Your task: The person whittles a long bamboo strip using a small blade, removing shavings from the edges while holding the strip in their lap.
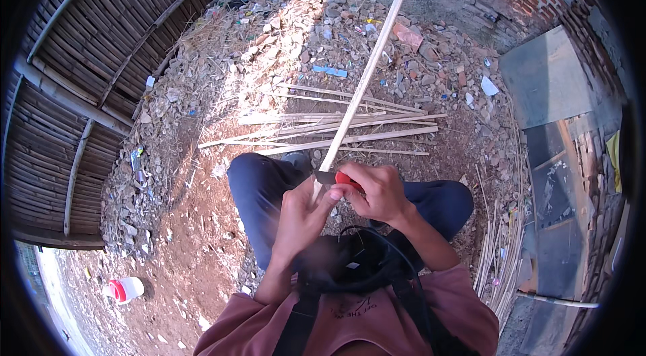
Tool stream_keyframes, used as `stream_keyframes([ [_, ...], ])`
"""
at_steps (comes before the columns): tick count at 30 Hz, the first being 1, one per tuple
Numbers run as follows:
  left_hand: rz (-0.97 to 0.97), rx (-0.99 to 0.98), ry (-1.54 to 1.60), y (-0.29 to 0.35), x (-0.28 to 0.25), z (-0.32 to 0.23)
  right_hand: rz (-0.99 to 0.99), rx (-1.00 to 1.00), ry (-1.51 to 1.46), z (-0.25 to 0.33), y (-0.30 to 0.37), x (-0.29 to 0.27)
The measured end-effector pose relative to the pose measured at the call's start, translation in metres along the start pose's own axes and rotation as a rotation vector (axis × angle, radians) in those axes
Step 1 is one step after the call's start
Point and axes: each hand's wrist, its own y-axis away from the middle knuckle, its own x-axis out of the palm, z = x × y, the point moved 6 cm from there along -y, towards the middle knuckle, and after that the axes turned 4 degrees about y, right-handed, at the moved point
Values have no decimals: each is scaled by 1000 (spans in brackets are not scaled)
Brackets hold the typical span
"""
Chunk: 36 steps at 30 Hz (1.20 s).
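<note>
A long pale strip (371, 60) is gripped near its lower end by the left hand (299, 218), between the knees (249, 174), a red-handled knife (327, 178) clasped across it in the right hand (379, 191). Blade work appears unfinished; whether the loose strips (390, 135) beyond are finished cannot be told.

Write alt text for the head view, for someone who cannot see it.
The right hand holds a red-handled knife, its blade across a long pale wooden slat gripped in the left hand. More slats lie on rubble-strewn ground beyond the bent knees.
</note>
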Motion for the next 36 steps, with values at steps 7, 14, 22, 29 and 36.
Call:
stream_keyframes([
  [7,17,119,-70,0,4,-3,106,-6,-17,-2,-2,-1],
  [14,-96,139,-252,-2,2,-7,105,58,70,4,-4,1],
  [22,-157,75,-345,-6,0,-7,38,85,126,5,-1,0],
  [29,-205,85,-425,-7,-1,-4,-12,119,186,6,0,1],
  [36,-253,144,-473,-9,-2,-3,-8,155,188,1,-3,2],
])
